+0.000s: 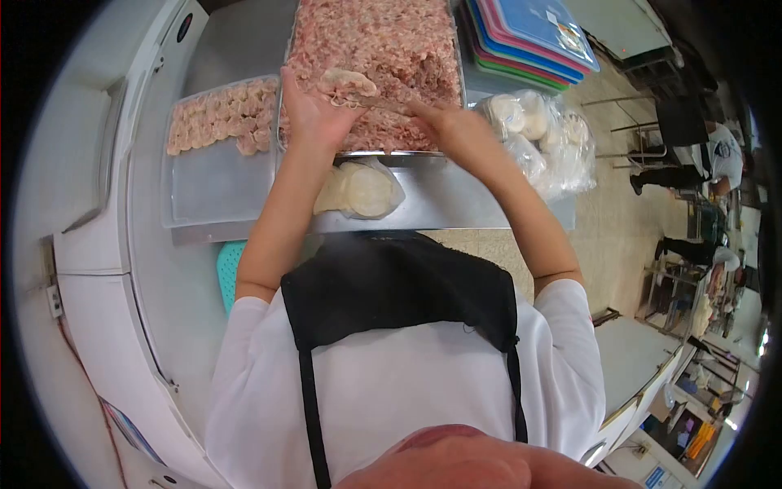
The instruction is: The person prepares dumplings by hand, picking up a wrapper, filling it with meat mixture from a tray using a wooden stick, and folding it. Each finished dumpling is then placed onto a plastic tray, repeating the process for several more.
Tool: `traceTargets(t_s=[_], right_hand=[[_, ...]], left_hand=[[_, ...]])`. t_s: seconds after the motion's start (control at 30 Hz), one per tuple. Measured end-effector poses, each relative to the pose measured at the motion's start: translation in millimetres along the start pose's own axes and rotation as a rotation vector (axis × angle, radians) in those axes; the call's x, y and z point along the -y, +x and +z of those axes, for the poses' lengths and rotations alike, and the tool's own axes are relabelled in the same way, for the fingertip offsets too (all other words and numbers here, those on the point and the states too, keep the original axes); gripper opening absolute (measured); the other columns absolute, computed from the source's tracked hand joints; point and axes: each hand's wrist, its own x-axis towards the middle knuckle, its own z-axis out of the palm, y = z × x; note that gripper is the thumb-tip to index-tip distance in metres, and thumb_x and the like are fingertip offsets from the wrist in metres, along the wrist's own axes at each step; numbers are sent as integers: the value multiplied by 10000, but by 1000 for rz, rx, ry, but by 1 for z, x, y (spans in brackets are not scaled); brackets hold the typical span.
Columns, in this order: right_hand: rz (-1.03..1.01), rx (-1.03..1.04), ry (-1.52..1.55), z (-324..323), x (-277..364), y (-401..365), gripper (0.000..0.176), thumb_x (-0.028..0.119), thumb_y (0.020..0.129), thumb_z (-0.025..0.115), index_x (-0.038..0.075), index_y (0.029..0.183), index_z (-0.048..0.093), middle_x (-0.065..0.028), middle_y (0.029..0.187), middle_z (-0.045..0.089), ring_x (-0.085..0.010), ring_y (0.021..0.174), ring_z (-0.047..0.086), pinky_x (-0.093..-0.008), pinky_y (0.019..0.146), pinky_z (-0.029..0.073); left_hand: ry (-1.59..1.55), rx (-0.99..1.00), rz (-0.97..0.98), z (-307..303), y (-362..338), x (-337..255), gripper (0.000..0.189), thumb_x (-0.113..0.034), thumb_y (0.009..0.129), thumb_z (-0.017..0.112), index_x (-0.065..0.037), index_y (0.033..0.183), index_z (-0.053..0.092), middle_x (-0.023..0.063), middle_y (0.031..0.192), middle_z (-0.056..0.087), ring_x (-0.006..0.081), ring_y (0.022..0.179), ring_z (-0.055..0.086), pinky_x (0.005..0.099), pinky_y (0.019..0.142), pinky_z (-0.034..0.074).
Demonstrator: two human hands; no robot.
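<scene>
Metal, grey and smooth, forms the table (pixel 468 200), whose near edge runs just in front of the person. Across its middle, reaching toward the far edge, stands a deep tray (pixel 411 153) filled with pink ground meat (pixel 391 41). To its left, a pale tray (pixel 220 191) reaches the near edge; rows of plump, light pieces (pixel 224 114) cover its far part. Toward the far right corner is a stack of coloured lids or trays (pixel 529 28), and nearer, along the right edge, clear bags (pixel 542 138) hold whitish rounds. A smaller bag (pixel 366 189) of pale discs lies between the deep tray and the near edge. Over the meat, the left hand (pixel 320 120) supports a pale, meat-topped piece (pixel 348 81), thumb spread; how firmly its partly hidden fingers close, I cannot tell. The right hand (pixel 448 129) pinches a flat, narrow tool (pixel 381 103), its tip by that piece.
</scene>
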Motion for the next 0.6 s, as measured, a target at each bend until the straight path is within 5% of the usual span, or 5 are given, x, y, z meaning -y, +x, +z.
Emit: traceTargets(t_s=[0.23, 0.37, 0.43, 0.47, 0.6], right_hand=[[-109, -122, 74, 0, 0, 7, 284, 186, 887, 580, 110, 1161, 603, -128, 872, 615, -350, 765, 628, -441, 627, 502], [-156, -172, 241, -14, -31, 9, 311, 220, 933, 556, 34, 1178, 599, -115, 805, 621, -266, 717, 632, -382, 601, 488], [-92, -249, 537, -16, -44, 12, 341, 251, 960, 537, 4, 1187, 596, -86, 730, 606, -200, 673, 611, -335, 575, 468], [64, -84, 668, -20, -48, 10, 374, 291, 978, 520, -5, 1190, 607, -24, 650, 545, -107, 623, 538, -269, 542, 423], [150, 263, 833, -47, -48, 4, 351, 282, 954, 551, -2, 1147, 622, -122, 793, 649, -163, 714, 608, -302, 657, 482]], left_hand=[[-32, 59, 156, 9, 13, 15, 757, -571, 882, 489, 22, 1342, 392, 215, 1408, 405, 384, 1332, 334, 576, 1116, 195], [-167, 86, 115, -3, 15, 4, 661, -407, 897, 556, 23, 1365, 375, 188, 1392, 428, 379, 1306, 374, 526, 1117, 255], [204, 360, 209, -11, 11, 1, 589, -273, 870, 615, 7, 1342, 399, 189, 1287, 510, 363, 1213, 471, 499, 1075, 333], [390, 491, 252, -15, 8, 3, 566, -206, 856, 644, -1, 1330, 411, 190, 1235, 551, 356, 1167, 519, 485, 1053, 372], [1131, 475, 661, 5, -14, 4, 571, -21, 803, 670, -64, 1329, 452, 106, 1168, 611, 248, 1063, 599, 386, 1020, 418]])
